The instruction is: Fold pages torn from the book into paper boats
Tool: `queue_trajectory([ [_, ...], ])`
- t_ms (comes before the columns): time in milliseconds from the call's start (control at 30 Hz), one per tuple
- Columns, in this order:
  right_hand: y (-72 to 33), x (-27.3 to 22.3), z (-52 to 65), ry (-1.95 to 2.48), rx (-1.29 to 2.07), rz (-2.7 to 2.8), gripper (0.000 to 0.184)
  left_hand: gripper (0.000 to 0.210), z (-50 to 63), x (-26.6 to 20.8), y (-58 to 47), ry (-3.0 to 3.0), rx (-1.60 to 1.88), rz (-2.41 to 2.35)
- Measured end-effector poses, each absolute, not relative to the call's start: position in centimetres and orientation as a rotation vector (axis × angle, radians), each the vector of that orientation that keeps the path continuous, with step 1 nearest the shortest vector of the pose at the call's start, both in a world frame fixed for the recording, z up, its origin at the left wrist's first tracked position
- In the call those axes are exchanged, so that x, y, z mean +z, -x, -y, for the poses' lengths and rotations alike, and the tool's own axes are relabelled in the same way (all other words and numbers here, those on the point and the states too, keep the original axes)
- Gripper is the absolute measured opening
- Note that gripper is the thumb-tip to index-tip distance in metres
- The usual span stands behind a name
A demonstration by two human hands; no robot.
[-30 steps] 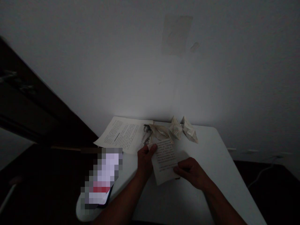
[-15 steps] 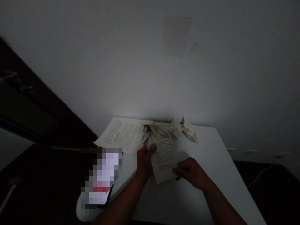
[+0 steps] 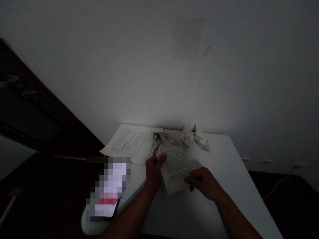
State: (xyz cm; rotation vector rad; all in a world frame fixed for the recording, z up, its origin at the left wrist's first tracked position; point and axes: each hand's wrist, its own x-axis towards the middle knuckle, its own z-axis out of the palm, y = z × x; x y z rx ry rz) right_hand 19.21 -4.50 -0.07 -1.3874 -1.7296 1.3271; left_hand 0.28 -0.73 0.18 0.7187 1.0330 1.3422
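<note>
Between my hands is a printed sheet of paper, held above the white table. My left hand is closed on its upper left edge, thumb on top. At the lower right edge, my right hand pinches the same sheet between thumb and fingers. Just beyond the sheet lies a folded paper boat, partly over a printed page. Two more paper boats, one and another, stand to its right near the wall.
Loose printed pages lie at the table's back left. A phone, its screen blurred out, rests on the left side of the white table. The wall rises behind; a dark door is at left.
Both hands keep hold of the sheet. The sheet's lower right part has shifted very slightly; the boats, pages and phone stay where they were.
</note>
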Motion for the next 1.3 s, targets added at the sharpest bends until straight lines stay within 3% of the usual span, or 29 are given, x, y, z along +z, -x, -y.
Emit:
queue_trajectory([
  [600,-19.5,-0.7,4.6,1.306,1.417,1.527,0.043,0.027,0.6,-0.7,-0.2,-0.715,1.369,-1.02],
  [900,-19.8,-0.3,4.3,1.36,1.038,1.287,0.033,0.021,0.6,-0.4,-0.5,-0.671,1.358,-0.861],
  [1033,-20.2,-0.7,4.1,1.427,0.957,1.059,0.033,0.029,0.9,0.5,-0.6,-0.754,1.286,-0.834],
  [1100,-20.3,-1.1,4.0,1.415,0.985,0.977,0.036,0.036,1.1,1.2,-0.4,-0.821,1.251,-0.843],
  [1300,-20.3,-1.1,3.6,1.262,1.207,0.9,0.035,0.021,1.1,2.4,0.0,-0.929,1.175,-0.883],
])
